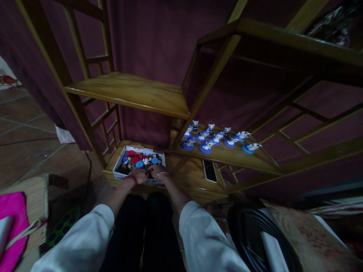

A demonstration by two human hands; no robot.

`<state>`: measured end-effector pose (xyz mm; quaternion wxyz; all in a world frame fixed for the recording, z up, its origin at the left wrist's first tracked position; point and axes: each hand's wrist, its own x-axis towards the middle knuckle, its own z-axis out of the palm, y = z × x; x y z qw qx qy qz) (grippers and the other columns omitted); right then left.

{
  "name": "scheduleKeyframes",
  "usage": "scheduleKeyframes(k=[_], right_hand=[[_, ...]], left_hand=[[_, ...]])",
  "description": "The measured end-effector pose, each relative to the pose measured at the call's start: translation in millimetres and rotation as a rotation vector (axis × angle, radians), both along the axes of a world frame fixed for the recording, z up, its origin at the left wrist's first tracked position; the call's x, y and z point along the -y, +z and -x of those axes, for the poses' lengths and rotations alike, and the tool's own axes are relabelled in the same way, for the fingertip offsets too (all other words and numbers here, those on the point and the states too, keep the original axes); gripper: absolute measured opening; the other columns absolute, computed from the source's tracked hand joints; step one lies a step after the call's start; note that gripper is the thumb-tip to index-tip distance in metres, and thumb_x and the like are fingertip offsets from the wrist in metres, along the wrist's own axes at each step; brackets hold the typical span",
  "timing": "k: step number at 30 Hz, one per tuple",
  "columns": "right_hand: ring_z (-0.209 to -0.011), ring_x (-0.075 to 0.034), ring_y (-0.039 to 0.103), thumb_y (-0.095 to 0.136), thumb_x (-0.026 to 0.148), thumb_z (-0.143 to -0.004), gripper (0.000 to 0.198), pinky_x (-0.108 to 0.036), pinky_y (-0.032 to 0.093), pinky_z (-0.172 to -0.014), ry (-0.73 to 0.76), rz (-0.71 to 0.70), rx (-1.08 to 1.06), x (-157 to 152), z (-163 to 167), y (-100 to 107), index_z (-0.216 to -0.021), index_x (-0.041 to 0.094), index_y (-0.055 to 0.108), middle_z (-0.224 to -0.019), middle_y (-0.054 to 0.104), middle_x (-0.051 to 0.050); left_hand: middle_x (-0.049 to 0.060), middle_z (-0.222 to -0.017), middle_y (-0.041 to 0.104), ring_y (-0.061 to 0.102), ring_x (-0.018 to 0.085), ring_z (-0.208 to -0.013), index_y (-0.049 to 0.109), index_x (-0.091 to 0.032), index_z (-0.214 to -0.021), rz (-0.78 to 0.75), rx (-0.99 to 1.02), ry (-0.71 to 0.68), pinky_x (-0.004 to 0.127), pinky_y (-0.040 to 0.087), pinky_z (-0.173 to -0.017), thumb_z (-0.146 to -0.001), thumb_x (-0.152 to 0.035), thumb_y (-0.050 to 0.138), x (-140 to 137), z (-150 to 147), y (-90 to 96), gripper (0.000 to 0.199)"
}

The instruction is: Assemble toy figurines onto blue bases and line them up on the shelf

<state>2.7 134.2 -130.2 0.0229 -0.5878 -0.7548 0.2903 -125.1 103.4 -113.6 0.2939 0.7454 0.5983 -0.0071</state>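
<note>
A white cardboard box stands on the lowest wooden shelf, filled with small figurines on round red and blue bases. My left hand, with a red bead bracelet at its wrist, reaches over the box's near side with fingers curled. Close beside it, my right hand, wearing a pale bracelet, also bends its fingers down at the box. The fingertips of both hands nearly meet. Whatever lies between them is too small and dark to make out. Several purple-haired figurines stand in rows on the raised shelf to the right.
A phone lies on the lower shelf right of the box. The wooden shelf board juts out above the box. A black round stool is at lower right, and a woven mat seat with pink cloth at left.
</note>
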Motion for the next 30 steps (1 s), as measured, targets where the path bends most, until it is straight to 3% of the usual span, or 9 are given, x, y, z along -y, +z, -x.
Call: scheduleKeyframes(k=[10,16,30], right_hand=[[-0.112,-0.012,0.043,0.041,0.006,-0.075,0.043,-0.021,0.029,-0.097,0.037,-0.137,-0.049,-14,9,-9,-0.116,0.017,0.049,-0.122,0.049,-0.004],[-0.113,-0.01,0.041,0.04,0.004,-0.073,0.044,-0.02,0.026,-0.1,0.141,-0.138,-0.07,-18,13,-15,-0.113,0.016,0.05,-0.121,0.049,-0.004],[-0.108,-0.014,0.046,0.044,0.006,-0.072,0.036,-0.02,0.032,-0.093,0.158,-0.117,-0.026,-17,10,-19,-0.105,0.014,0.057,-0.118,0.052,-0.007]], left_hand=[[0.012,-0.106,0.059,0.054,0.026,-0.098,0.06,-0.017,-0.094,-0.01,-0.128,-0.095,0.04,0.04,-0.081,-0.082,-0.03,0.028,-1,-2,-2.1,0.036],[0.011,-0.106,0.059,0.054,0.024,-0.098,0.059,-0.017,-0.095,0.007,-0.153,-0.081,0.038,0.042,-0.08,-0.081,-0.028,0.029,-1,-2,-3.5,0.035],[0.012,-0.105,0.06,0.056,0.024,-0.096,0.06,-0.016,-0.094,0.044,-0.138,-0.048,0.037,0.043,-0.078,-0.08,-0.029,0.03,-2,-2,-4.6,0.035]])
